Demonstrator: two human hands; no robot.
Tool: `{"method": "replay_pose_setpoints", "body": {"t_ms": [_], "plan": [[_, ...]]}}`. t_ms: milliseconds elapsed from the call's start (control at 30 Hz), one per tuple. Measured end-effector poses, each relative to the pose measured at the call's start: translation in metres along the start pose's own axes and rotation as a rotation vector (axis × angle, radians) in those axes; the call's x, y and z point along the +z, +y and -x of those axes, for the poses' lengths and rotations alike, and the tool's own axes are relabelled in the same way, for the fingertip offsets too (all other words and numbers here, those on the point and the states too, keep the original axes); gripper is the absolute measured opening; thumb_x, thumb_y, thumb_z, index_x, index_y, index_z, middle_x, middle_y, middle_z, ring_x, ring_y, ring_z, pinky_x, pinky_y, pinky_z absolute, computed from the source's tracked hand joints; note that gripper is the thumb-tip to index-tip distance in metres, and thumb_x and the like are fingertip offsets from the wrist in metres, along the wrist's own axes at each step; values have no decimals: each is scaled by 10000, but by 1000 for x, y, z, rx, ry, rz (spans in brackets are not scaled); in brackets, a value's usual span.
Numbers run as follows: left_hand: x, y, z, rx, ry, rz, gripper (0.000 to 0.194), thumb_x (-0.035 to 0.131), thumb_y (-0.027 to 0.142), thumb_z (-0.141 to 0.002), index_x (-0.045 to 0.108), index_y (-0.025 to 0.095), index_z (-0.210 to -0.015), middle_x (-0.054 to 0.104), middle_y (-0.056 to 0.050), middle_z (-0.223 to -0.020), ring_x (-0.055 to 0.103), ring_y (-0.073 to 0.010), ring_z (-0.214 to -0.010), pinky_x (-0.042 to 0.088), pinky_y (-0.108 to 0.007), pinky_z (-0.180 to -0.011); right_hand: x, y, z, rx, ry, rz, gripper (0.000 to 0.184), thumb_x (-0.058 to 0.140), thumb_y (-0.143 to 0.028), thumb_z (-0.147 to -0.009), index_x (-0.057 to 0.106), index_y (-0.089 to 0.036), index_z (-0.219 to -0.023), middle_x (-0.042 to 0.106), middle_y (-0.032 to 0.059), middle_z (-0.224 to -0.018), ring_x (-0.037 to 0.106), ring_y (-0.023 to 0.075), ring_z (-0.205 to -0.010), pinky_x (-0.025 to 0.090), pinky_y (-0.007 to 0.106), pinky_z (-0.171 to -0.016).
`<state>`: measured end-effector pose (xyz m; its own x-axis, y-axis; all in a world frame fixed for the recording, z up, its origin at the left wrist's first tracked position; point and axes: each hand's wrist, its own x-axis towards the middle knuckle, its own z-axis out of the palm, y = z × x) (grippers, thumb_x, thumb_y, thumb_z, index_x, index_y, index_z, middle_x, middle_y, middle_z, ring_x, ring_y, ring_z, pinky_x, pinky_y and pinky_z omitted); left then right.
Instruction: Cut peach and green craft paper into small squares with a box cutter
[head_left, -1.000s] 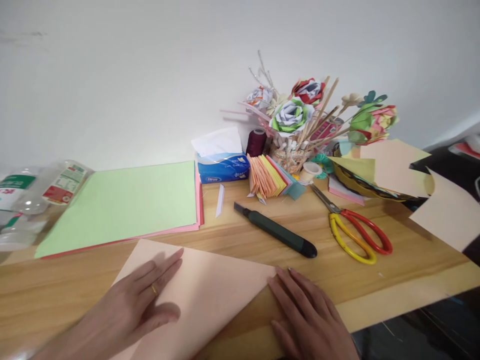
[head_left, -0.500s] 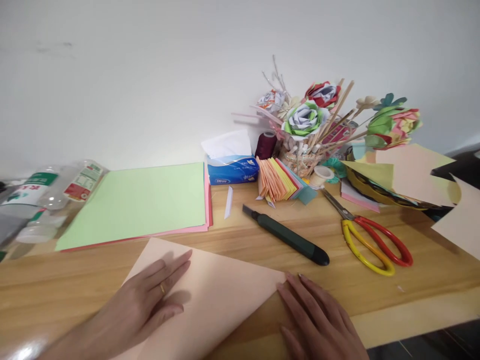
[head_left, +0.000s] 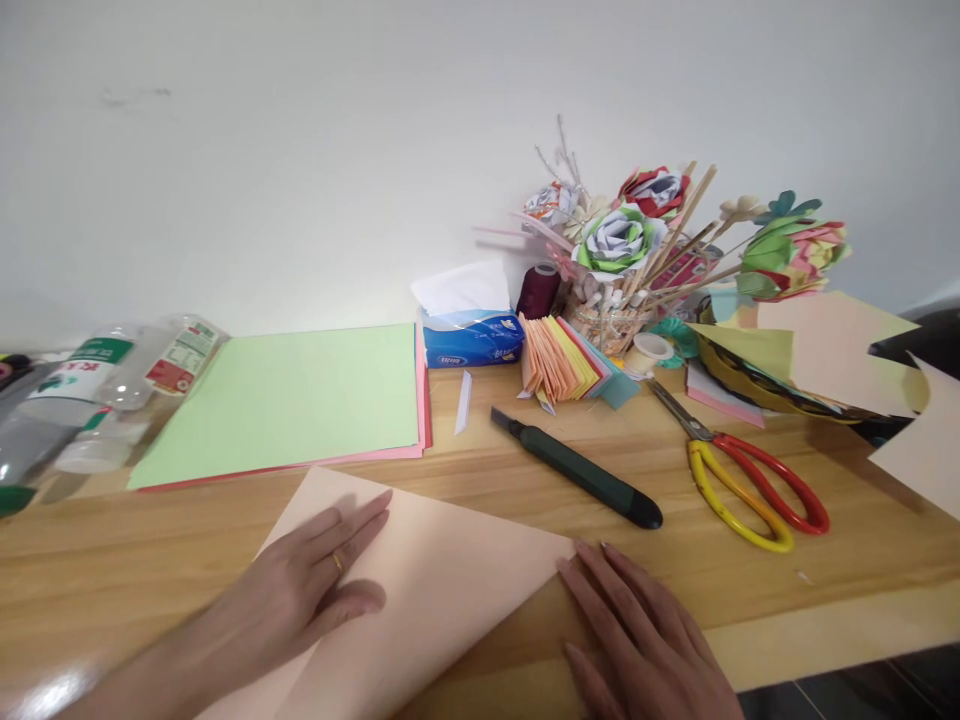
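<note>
A pale paper sheet [head_left: 450,570], seemingly folded, lies on the tabletop [head_left: 750,600]. The left hand [head_left: 315,565] rests flat on it, thumb apart; the right hand [head_left: 637,630] touches its right corner, clamping nothing. Probably the fold is being pressed; the next move calls for steady alignment. A jar [head_left: 604,325] holds paper flowers [head_left: 619,240]; a basket [head_left: 757,388] carries sheets [head_left: 821,350].

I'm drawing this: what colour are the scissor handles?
One red handle, one yellow handle; see head view.

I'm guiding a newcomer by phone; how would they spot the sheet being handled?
On the wooden table, look nearer than the green sheet. There lies a folded peach sheet; unlike the peach papers far right, it's under the left hand.
</note>
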<state>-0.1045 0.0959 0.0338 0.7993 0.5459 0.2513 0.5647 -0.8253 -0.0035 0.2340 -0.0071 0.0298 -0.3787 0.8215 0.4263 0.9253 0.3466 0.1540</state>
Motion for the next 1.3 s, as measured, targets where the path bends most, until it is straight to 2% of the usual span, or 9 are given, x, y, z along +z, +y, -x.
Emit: {"method": "replay_pose_setpoints", "body": {"t_ms": [333, 633, 800, 900, 1067, 1167, 1300], "plan": [[3, -2, 1, -5, -34, -29, 728, 416, 518, -904, 103, 173, -1464, 426, -69, -1393, 452, -244, -1244, 425, -352, -1006, -3, 0, -1, -22, -35, 11, 470, 504, -376, -826, 514, -171, -1249, 568, 50, -1267, 480, 219, -1158, 356, 351, -925], [3, -6, 0, -2, 15, 21, 709, 437, 543, -885, 163, 227, -1457, 447, -49, -1379, 497, -245, -1205, 452, -344, -980, -7, -3, 0, 40, -95, -23, 499, 512, -409, -839, 478, -213, -1296, 546, 37, -1296, 470, 207, -1180, 369, 353, -939], [-3, -20, 3, 18, -97, 12, 659, 499, 535, -860, 278, 277, -1424, 436, -12, -1391, 518, -257, -1180, 457, -374, -953, -9, -7, -1, 58, -134, -21, 499, 512, -408, -844, 475, -215, -1302, 524, 29, -1322, 471, 215, -1189, 391, 365, -938], [-4, -26, 4, 0, -118, 54, 611, 522, 555, -835, 381, 303, -1374, 442, 6, -1389, 537, -255, -1132, 468, -373, -907, -11, -6, 1, 79, -148, -53, 516, 506, -421, -855, 455, -193, -1315, 531, 44, -1314, 480, 218, -1190, 418, 372, -936], [-1, -21, 4, -81, -65, 136, 641, 538, 576, -815, 377, 306, -1374, 496, 5, -1352, 572, -219, -895, 498, -355, -788, -22, -7, -2, 235, -9, -129, 436, 414, -307, -911, 442, -98, -1294, 578, 110, -1244, 519, 181, -1158, 433, 321, -943], [1, -18, 4, -98, -43, 168, 614, 538, 554, -827, 380, 313, -1370, 509, 4, -1343, 567, -215, -897, 496, -356, -794, -27, -27, -22, 145, 28, -159, 423, 385, -301, -922, 465, -75, -1271, 556, 112, -1278, 461, 189, -1223, 368, 328, -1011], [1, -19, 4, -78, -24, 177, 544, 492, 519, -864, 411, 303, -1355, 526, -21, -1326, 565, -242, -1036, 466, -381, -870, -19, -67, -60, -84, -47, -360, 592, 346, -527, -906, 446, -99, -1303, 465, 79, -1375, 325, 204, -1320, 229, 364, -1105]]}}
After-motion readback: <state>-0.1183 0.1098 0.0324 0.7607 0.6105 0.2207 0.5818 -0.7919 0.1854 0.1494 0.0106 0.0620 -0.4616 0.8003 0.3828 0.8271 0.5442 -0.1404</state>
